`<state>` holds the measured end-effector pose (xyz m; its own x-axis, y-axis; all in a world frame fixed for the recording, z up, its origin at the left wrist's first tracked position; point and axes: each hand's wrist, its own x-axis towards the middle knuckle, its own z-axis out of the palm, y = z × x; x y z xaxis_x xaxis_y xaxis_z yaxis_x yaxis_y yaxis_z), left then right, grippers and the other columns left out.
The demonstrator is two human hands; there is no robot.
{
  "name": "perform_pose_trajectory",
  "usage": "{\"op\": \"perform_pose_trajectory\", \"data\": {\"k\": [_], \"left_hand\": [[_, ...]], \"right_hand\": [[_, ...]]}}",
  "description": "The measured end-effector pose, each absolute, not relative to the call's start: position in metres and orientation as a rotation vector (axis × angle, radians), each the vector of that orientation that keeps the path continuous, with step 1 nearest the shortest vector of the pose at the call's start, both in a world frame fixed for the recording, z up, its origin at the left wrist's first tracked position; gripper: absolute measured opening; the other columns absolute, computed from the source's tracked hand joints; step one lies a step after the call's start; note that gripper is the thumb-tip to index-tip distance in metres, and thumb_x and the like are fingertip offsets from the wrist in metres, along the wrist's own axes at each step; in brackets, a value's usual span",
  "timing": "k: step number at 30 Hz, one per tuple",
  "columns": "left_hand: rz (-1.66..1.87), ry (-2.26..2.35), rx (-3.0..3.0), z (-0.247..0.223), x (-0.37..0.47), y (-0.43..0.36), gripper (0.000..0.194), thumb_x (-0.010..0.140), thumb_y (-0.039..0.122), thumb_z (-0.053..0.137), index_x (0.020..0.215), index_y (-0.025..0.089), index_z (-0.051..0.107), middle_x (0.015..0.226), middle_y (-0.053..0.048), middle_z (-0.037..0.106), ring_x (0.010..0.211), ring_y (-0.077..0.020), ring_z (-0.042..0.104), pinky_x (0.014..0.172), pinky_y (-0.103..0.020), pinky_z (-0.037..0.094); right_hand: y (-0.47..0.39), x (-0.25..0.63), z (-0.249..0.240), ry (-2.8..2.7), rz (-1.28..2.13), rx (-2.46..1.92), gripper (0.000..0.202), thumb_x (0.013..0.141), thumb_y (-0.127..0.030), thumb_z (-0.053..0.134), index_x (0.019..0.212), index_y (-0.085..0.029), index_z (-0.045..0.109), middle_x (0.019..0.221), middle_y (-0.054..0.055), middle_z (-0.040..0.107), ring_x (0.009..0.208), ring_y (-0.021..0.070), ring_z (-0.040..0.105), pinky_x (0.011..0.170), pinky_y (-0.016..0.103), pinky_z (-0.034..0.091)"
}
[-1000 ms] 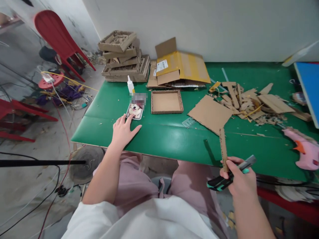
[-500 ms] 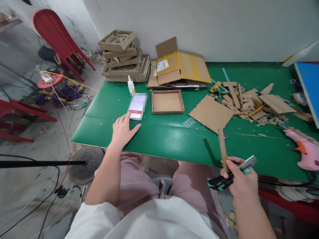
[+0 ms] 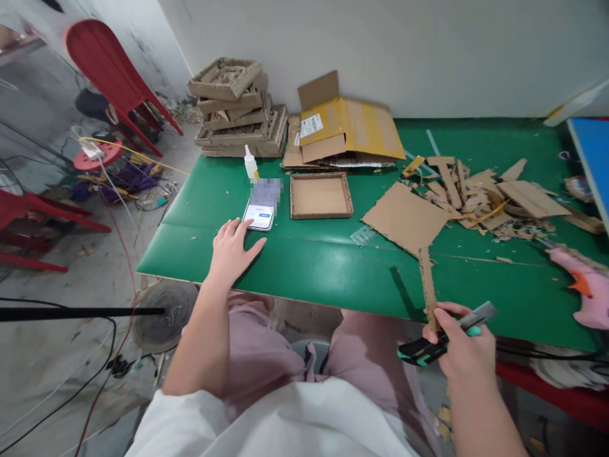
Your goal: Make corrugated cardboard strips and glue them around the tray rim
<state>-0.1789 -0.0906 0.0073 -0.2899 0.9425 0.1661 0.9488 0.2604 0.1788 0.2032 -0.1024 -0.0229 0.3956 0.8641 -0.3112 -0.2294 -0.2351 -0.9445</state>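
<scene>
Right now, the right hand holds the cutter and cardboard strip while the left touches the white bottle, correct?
No: in the head view, the left hand is at the phone, not the white bottle. The right hand does hold the cutter and cardboard strip.

1. One smartphone [image 3: 261, 221]
2. One box cutter [image 3: 421, 351]
3. One hand-held cardboard strip [image 3: 427, 279]
4. One pink glue gun [image 3: 590, 301]
5. One white squeeze bottle [image 3: 250, 166]
6. One yellow-taped carton [image 3: 368, 130]
7. One unstacked cardboard tray [image 3: 321, 194]
8. Stacked cardboard trays [image 3: 240, 90]: several, overlapping
</scene>
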Motion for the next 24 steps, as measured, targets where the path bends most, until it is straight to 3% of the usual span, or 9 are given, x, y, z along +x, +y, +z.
{"op": "perform_pose_trajectory", "data": {"k": [6, 12, 18, 24], "left_hand": [[-0.319, -2.474, -1.846, 0.009, -0.167, -0.073, 0.06, 0.082, 0.054, 0.051, 0.135, 0.026, 0.045, 0.148, -0.016, 0.034, 0.139, -0.0356, 0.026, 0.106, -0.05, 0.029], [-0.305, -2.488, -1.861, 0.007, -0.165, -0.068, 0.057, 0.082, 0.054, 0.052, 0.131, 0.026, 0.05, 0.149, -0.015, 0.032, 0.14, -0.036, 0.022, 0.108, -0.052, 0.025], [-0.377, -2.534, -1.894, 0.009, -0.164, -0.068, 0.063, 0.082, 0.054, 0.054, 0.135, 0.022, 0.044, 0.151, -0.018, 0.026, 0.142, -0.0365, 0.016, 0.11, -0.054, 0.02], [-0.648, -2.657, -1.87, 0.033, -0.19, -0.042, 0.062, 0.084, 0.047, 0.049, 0.137, 0.016, 0.037, 0.145, -0.016, 0.038, 0.141, -0.0314, 0.023, 0.111, -0.05, 0.024]], "right_hand": [[-0.103, 0.203, -0.021, -0.618, 1.14, -1.455, 0.038, 0.041, -0.032, 0.085, 0.063, -0.016, 0.058, 0.043, -0.002, 0.058, 0.025, 0.0096, 0.042, 0.029, 0.024, 0.036], [-0.103, 0.202, -0.021, -0.625, 1.141, -1.458, 0.036, 0.043, -0.032, 0.084, 0.063, -0.017, 0.059, 0.042, -0.003, 0.057, 0.026, 0.0095, 0.042, 0.029, 0.024, 0.036], [-0.102, 0.203, -0.019, -0.593, 1.145, -1.483, 0.04, 0.04, -0.034, 0.086, 0.063, -0.016, 0.059, 0.044, -0.002, 0.058, 0.026, 0.009, 0.042, 0.029, 0.023, 0.034], [-0.099, 0.207, -0.014, -0.57, 1.251, -1.472, 0.046, 0.037, -0.038, 0.087, 0.065, -0.018, 0.057, 0.049, -0.002, 0.061, 0.026, 0.007, 0.04, 0.03, 0.023, 0.035]]}}
